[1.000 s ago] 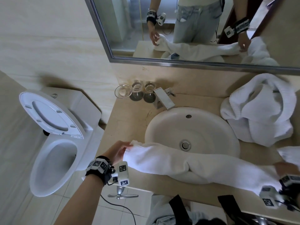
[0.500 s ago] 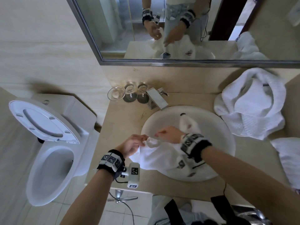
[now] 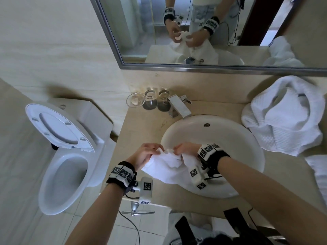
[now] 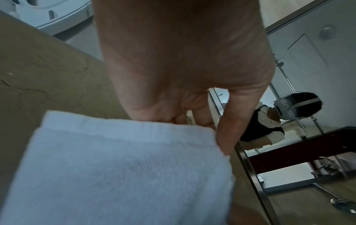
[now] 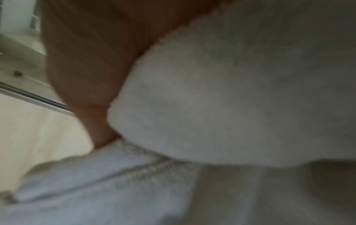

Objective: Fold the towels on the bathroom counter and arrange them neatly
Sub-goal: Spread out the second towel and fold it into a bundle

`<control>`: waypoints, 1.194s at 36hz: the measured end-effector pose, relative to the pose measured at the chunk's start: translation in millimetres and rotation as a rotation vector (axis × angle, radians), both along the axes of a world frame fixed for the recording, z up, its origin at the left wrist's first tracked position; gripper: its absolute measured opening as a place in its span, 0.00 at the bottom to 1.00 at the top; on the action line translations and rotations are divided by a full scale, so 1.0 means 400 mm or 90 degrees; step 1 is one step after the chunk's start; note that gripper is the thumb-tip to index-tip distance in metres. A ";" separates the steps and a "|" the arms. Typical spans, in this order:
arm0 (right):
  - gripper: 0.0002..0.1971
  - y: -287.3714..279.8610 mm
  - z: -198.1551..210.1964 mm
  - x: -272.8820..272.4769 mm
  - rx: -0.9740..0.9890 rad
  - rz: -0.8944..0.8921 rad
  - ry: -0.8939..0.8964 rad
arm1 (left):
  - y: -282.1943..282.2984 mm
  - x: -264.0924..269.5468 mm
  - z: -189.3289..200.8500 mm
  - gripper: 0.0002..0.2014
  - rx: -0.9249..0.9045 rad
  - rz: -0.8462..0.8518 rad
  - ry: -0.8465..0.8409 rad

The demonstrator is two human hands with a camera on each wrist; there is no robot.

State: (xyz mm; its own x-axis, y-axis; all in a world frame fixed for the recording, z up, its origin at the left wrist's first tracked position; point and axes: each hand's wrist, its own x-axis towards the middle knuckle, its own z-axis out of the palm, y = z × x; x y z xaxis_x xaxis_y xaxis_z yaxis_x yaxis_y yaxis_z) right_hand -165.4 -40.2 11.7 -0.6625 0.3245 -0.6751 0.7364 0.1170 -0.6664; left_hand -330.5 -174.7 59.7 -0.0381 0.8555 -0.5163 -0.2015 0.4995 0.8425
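A white hand towel [image 3: 168,167] hangs doubled over the front left of the sink basin [image 3: 230,138]. My left hand [image 3: 145,154] pinches its upper edge from the left, and the left wrist view shows the thumb [image 4: 229,129] lying on the towel [image 4: 119,167]. My right hand [image 3: 185,149] grips the towel's other end right beside the left hand. The right wrist view is filled with blurred white cloth [image 5: 221,99] against the palm. A crumpled white bath towel [image 3: 283,119] lies on the counter at the back right. Another white towel [image 3: 318,170] shows at the right edge.
A beige stone counter [image 3: 141,128] holds a small glass dish [image 3: 135,100], two upturned glasses [image 3: 150,99] and a chrome tap [image 3: 178,107] behind the basin. A toilet with its lid up [image 3: 58,128] stands at the left. A mirror [image 3: 212,32] hangs above.
A second ago the towel was stretched wide across the basin between my hands. My right hand swept left to meet the left hand, doubling the towel. Since half a second ago, little has moved.
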 end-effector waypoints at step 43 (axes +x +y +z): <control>0.29 0.168 0.191 0.493 0.332 0.091 -0.362 | 0.023 -0.066 -0.046 0.17 0.007 -0.217 0.437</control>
